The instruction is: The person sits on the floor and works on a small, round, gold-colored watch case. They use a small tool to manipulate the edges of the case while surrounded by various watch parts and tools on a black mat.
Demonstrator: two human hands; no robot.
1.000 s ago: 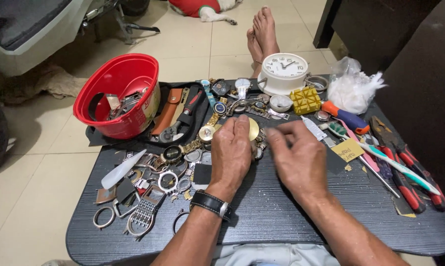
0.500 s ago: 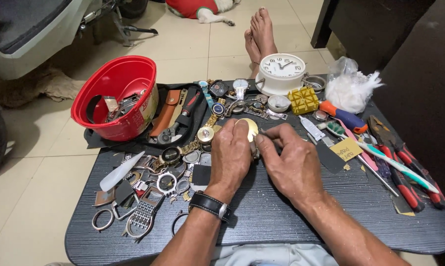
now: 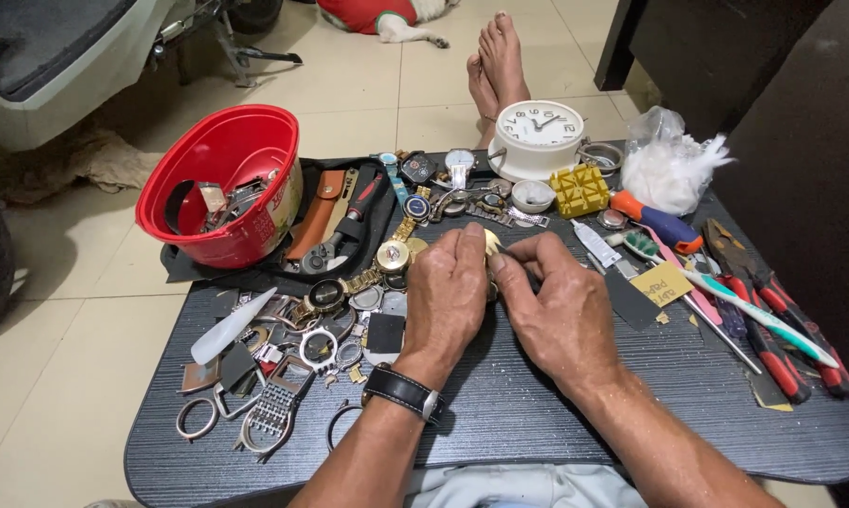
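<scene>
The dark slatted table [image 3: 537, 414] carried a red bowl [image 3: 222, 183] of parts at its far left, a white clock [image 3: 539, 132] at the far edge, and scattered watch cases. At the table's centre, the left hand [image 3: 446, 296] and right hand [image 3: 556, 306] pinched together around a small gold watch piece [image 3: 491, 243], mostly hidden.

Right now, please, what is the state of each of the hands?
Left hand: closed on a small gold-coloured watch part.
Right hand: fingertips pinched at the same part; whether it holds a tool cannot be told.
</scene>
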